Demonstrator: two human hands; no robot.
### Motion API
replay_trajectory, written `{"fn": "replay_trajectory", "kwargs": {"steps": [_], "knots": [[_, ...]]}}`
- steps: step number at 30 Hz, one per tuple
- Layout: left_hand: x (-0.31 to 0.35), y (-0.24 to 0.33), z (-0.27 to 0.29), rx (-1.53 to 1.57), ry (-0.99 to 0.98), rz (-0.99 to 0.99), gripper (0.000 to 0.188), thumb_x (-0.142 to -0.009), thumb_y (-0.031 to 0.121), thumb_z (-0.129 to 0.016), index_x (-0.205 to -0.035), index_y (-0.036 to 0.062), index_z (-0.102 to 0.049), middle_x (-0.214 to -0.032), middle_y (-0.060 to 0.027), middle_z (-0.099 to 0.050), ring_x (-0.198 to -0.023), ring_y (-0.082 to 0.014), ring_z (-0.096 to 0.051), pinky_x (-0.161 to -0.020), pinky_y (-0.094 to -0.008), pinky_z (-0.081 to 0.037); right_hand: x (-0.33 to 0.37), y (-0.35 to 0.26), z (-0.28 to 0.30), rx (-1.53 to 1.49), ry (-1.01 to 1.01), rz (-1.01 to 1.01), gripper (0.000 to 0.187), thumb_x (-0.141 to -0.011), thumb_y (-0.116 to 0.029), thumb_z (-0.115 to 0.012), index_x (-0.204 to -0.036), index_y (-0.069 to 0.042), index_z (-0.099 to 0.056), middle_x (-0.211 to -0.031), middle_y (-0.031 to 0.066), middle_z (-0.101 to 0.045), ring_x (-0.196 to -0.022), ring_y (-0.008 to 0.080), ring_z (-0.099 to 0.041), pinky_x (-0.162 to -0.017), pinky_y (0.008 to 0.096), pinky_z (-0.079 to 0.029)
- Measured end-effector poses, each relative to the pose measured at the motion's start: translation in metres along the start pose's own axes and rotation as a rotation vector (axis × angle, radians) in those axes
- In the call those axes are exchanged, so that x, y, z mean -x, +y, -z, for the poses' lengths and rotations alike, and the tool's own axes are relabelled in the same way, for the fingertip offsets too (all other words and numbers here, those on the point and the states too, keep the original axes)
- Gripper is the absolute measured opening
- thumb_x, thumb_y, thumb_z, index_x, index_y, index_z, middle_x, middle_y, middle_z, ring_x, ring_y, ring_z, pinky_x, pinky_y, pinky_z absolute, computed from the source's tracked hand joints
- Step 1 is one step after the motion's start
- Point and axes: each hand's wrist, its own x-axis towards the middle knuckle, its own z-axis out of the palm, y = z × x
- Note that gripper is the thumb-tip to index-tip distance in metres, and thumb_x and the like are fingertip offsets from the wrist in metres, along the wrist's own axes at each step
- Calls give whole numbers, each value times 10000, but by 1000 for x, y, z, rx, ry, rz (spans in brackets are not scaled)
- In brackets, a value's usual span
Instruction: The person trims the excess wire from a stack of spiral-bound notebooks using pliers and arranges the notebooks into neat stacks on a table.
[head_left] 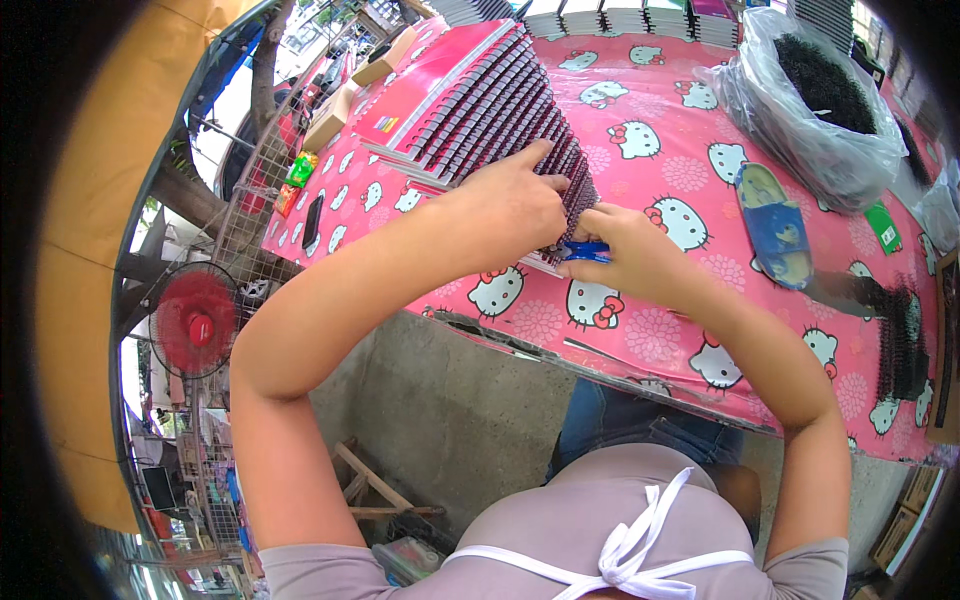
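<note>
A tall stack of spiral-bound notebooks point(470, 115) with a red cover on top leans in a slanted row, black coils facing right. My left hand point(515, 205) rests on the coils near the stack's close end, index finger stretched out, its other fingers partly hidden. Just to the right, my right hand point(625, 250) is closed around a small blue-handled hand tool point(583, 251), which looks like pliers or cutters. Its jaws are at the coil ends of the nearest notebooks, too small to make out clearly.
A pink patterned cloth point(655, 340) covers the table. At right are a clear bag point(760, 110) of black coils, a blue oblong dish point(775, 225), a green packet point(884, 227) and loose black coils point(903, 340). A phone point(313, 222) lies left; more notebooks point(625, 20) stand at the back.
</note>
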Motion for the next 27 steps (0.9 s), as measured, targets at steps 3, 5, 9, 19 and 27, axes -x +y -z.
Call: {"fn": "replay_trajectory", "kwargs": {"steps": [3,5,9,19,27], "knots": [[-2,2,4,16,-53,20,209,-821,138,-558,-952,141,-720,-1226,31,-626,-1263,-186,-473,-1132,-485,-225,-20,-7,20,-490,-459,-624,404,-836,-390,-695,-909,-2,-609,-840,147,-652,-589,246,-632,-484,365,-469],[-5,3,8,13,-80,28,212,-824,140,-555,-956,145,-720,-1235,32,-619,-1267,-186,-470,-1130,-491,-223,-15,2,16,-894,-506,-827,423,-850,-404,-683,-934,4,-607,-840,147,-666,-506,229,-609,-430,360,-447],[-9,4,-10,6,47,17,230,-831,142,-551,-990,156,-716,-1245,30,-609,-1289,-185,-446,-1136,-511,-202,-12,-7,13,-917,-480,-920,410,-858,-395,-671,-930,1,-597,-862,148,-649,-618,258,-644,-503,405,-482],[-14,3,-1,16,-63,-5,243,-825,134,-552,-1007,149,-712,-1225,19,-628,-1285,-191,-455,-1152,-507,-177,14,5,-9,402,131,126,414,-755,-374,-729,-941,-44,-561,-894,110,-549,-843,296,-586,-731,412,-457],[-13,2,-3,59,-52,4,232,-813,124,-561,-990,130,-711,-1217,13,-633,-1292,-183,-445,-1152,-499,-183,11,1,2,380,89,101,405,-766,-378,-717,-945,-49,-563,-899,96,-550,-871,276,-578,-729,406,-462]]}}
